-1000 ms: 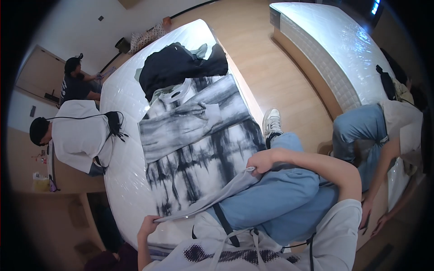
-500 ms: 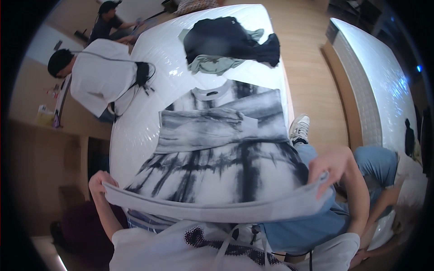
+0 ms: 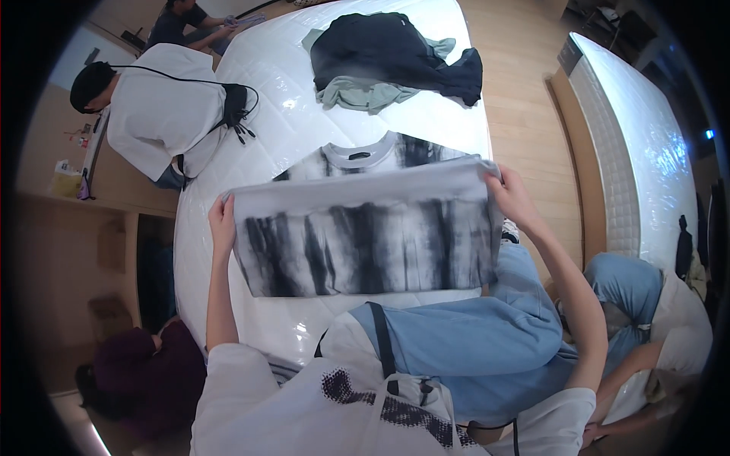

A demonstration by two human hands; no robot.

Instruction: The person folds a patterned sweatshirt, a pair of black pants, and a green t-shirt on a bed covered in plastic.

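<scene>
Both ends of the grey hem (image 3: 365, 185) are pinched closed in our left grip (image 3: 221, 219) and right grip (image 3: 512, 193), with the tie-dye shirt (image 3: 372, 247) doubled toward its collar (image 3: 384, 149) on the wrapped mattress (image 3: 277, 125). We should pull evenly, hold the hem level and lower it without creases.

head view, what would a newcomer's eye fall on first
Most likely the black-and-white top in the middle, its grey hem held between the left fingers and right fingers. Beyond it, a dark pile of clothing stands out on the white, plastic-covered mattress. A second mattress stands at the right.
</scene>
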